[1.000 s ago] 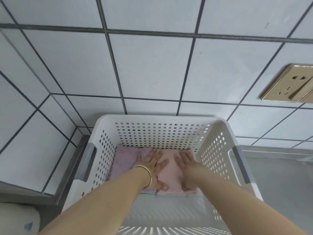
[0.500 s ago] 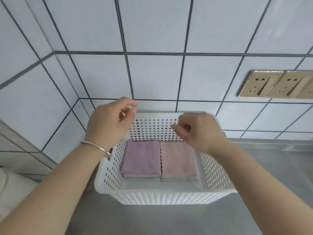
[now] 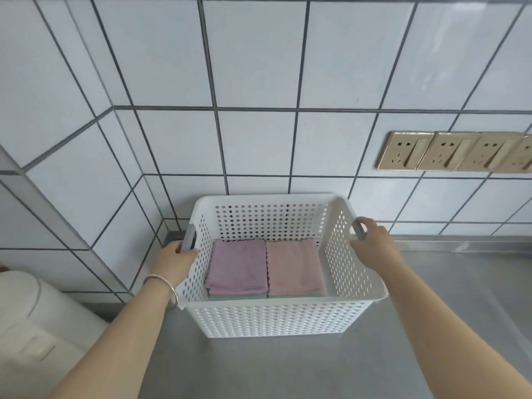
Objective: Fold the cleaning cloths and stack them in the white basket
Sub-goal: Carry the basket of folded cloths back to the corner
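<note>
The white basket (image 3: 276, 318) with perforated walls stands on the steel counter against the tiled wall. Inside it lie two stacks of folded cloths side by side: a purple cloth (image 3: 237, 266) tops the left stack and a pink cloth (image 3: 295, 266) tops the right, with greenish cloths showing beneath them. My left hand (image 3: 175, 262) grips the grey handle on the basket's left side. My right hand (image 3: 374, 244) grips the grey handle on its right side.
The grey steel counter (image 3: 288, 370) runs toward me and to the right. A row of gold wall sockets (image 3: 454, 152) sits on the tiles at right. A white rounded appliance (image 3: 37, 329) stands at the lower left, close to the basket.
Both hands came off the cloths, rose above the basket, then dropped outside it onto its two side handles. The view has pulled back from the basket.
</note>
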`<action>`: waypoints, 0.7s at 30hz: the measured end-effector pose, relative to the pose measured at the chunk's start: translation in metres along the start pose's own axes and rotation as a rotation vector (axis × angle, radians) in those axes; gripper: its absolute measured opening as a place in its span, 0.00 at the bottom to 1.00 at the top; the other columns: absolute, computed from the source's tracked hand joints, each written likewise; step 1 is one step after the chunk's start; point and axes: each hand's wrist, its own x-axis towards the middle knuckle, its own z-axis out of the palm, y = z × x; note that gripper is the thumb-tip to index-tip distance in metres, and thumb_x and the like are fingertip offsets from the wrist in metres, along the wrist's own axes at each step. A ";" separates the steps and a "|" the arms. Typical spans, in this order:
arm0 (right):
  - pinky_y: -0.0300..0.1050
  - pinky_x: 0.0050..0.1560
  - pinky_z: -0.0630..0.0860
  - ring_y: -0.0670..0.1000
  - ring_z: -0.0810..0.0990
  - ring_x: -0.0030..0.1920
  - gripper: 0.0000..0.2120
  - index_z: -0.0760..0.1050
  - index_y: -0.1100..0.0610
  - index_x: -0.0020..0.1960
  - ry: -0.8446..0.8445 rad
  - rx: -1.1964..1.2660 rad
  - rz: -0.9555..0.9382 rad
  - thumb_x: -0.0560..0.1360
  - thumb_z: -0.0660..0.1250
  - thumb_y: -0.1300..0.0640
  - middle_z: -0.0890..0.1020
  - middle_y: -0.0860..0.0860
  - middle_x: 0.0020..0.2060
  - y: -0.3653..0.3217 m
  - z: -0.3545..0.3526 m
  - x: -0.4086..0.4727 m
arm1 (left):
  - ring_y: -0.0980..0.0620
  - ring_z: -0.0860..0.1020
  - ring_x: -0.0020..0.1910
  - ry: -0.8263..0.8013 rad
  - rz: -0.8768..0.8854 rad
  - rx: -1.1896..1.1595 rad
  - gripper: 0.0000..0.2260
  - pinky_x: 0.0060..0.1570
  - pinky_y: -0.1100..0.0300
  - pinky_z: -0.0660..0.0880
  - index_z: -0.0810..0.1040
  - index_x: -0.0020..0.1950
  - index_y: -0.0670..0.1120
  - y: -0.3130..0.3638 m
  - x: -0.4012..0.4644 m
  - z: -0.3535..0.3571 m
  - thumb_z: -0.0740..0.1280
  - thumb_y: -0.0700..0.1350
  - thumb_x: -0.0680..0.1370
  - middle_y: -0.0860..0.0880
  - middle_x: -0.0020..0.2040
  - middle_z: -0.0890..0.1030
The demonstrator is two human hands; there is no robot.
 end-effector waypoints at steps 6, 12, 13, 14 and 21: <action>0.42 0.35 0.68 0.50 0.73 0.36 0.13 0.73 0.53 0.59 -0.042 0.271 0.015 0.76 0.58 0.59 0.76 0.51 0.39 0.016 -0.005 -0.013 | 0.49 0.66 0.30 -0.001 0.019 -0.111 0.12 0.33 0.60 0.59 0.71 0.39 0.43 0.003 -0.009 -0.004 0.61 0.47 0.79 0.45 0.32 0.70; 0.42 0.32 0.64 0.52 0.70 0.35 0.05 0.70 0.51 0.50 0.089 0.247 -0.087 0.77 0.57 0.59 0.75 0.51 0.35 0.036 -0.053 -0.050 | 0.49 0.69 0.37 -0.051 0.131 -0.222 0.08 0.37 0.58 0.59 0.74 0.45 0.46 0.015 -0.038 -0.002 0.60 0.49 0.79 0.43 0.36 0.72; 0.43 0.33 0.64 0.53 0.70 0.36 0.05 0.71 0.53 0.50 0.114 0.251 -0.090 0.77 0.57 0.59 0.75 0.52 0.36 0.038 -0.059 -0.057 | 0.49 0.70 0.36 -0.053 0.154 -0.232 0.09 0.37 0.58 0.60 0.74 0.44 0.46 0.022 -0.041 -0.003 0.61 0.49 0.79 0.43 0.36 0.73; 0.44 0.34 0.64 0.52 0.70 0.36 0.05 0.71 0.54 0.51 0.150 0.253 -0.090 0.77 0.57 0.59 0.75 0.53 0.37 0.042 -0.066 -0.065 | 0.48 0.71 0.36 -0.052 0.180 -0.244 0.10 0.38 0.58 0.62 0.74 0.43 0.45 0.030 -0.046 -0.003 0.61 0.50 0.78 0.44 0.36 0.73; 0.42 0.31 0.64 0.52 0.70 0.36 0.03 0.67 0.49 0.50 0.404 0.230 0.074 0.78 0.57 0.56 0.73 0.48 0.37 0.094 -0.093 -0.165 | 0.48 0.67 0.32 -0.154 0.422 -0.170 0.16 0.33 0.58 0.58 0.66 0.30 0.47 0.064 -0.091 0.012 0.61 0.46 0.78 0.45 0.33 0.72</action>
